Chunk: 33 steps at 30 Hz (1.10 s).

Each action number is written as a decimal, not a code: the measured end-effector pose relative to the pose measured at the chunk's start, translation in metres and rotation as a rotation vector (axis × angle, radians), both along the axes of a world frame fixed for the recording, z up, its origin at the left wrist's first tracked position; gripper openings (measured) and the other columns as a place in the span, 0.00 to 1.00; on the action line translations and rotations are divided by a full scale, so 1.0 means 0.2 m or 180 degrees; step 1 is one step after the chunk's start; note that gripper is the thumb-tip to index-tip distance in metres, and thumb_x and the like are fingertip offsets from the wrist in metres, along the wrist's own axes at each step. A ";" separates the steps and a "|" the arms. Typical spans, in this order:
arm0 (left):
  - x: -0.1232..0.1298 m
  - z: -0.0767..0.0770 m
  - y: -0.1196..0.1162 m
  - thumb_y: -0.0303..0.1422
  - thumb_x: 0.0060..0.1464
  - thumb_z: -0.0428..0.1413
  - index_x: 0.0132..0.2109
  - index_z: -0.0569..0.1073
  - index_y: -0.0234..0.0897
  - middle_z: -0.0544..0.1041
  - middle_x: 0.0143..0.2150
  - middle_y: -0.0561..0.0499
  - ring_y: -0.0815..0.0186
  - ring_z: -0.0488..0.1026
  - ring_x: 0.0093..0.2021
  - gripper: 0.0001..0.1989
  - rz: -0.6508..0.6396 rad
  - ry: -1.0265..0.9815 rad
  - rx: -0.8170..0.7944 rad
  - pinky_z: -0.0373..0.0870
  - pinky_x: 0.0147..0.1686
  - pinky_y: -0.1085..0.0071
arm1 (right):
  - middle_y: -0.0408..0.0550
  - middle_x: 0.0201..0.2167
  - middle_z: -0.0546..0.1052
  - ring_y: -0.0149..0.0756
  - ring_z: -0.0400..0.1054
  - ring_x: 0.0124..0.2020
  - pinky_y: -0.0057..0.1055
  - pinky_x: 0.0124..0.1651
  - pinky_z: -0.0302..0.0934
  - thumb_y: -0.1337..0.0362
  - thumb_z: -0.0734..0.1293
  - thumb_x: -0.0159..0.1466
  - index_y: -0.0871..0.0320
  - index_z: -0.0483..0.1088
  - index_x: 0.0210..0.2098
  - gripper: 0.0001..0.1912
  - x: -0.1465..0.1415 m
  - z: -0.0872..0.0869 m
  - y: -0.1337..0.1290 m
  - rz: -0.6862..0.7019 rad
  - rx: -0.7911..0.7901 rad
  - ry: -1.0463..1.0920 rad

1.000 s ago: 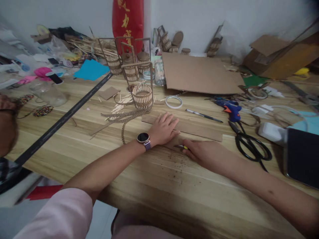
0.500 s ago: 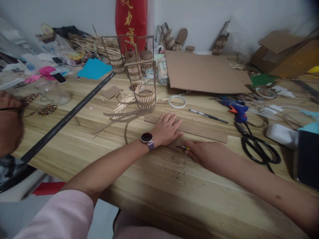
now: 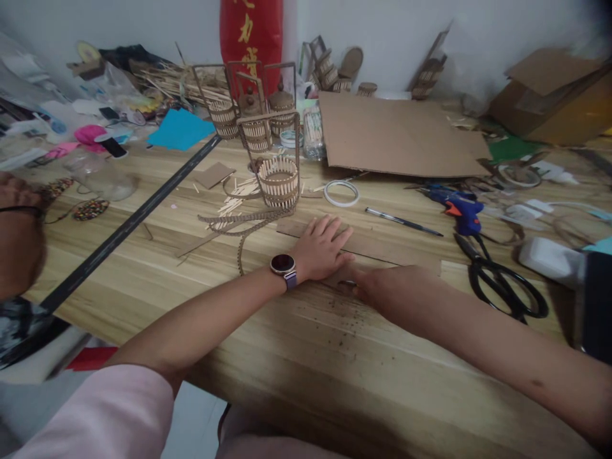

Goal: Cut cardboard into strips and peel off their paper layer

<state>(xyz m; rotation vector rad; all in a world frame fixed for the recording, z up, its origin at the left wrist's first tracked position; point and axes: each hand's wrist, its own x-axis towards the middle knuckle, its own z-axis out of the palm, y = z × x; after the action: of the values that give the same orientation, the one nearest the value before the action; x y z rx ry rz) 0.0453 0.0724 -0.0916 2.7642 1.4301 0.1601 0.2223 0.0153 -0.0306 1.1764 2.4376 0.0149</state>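
My left hand (image 3: 321,250) lies flat with spread fingers on a brown cardboard strip (image 3: 382,252), a watch on its wrist. Just to its right, my right hand (image 3: 375,285) is closed around a small cutter, whose dark blade (image 3: 346,283) points left over a small brown cardboard piece beside my left palm. Most of the cutter's handle is hidden in my fist. Dark crumbs (image 3: 349,325) are scattered on the wood below. Beyond my left hand stands a small slatted basket (image 3: 278,183) with a tall handle, and corrugated strips (image 3: 234,223) curl beside it.
Black scissors (image 3: 507,280), a blue glue gun (image 3: 463,210) and a pen (image 3: 404,221) lie to the right. A large cardboard sheet (image 3: 396,137) and a tape ring (image 3: 341,192) are farther back. Another person's arm (image 3: 19,236) rests at the left edge.
My right hand has turned slightly and covers the cutter's yellow part seen earlier. My left hand remains nearly in place. The view has shifted slightly.
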 end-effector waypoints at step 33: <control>-0.04 -0.04 0.02 0.52 0.71 0.43 0.74 0.58 0.34 0.54 0.77 0.37 0.44 0.46 0.77 0.35 -0.0289 -0.0171 -0.0006 0.44 0.73 0.43 | 0.51 0.32 0.84 0.51 0.82 0.33 0.32 0.19 0.56 0.80 0.62 0.62 0.56 0.76 0.43 0.17 0.01 0.03 0.04 -0.0073 -0.0532 -0.0244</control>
<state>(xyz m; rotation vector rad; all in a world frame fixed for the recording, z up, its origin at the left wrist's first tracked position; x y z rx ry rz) 0.0363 0.0761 -0.0994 2.7938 1.2891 0.2287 0.2244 0.0228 -0.0249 1.1089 2.3092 -0.1451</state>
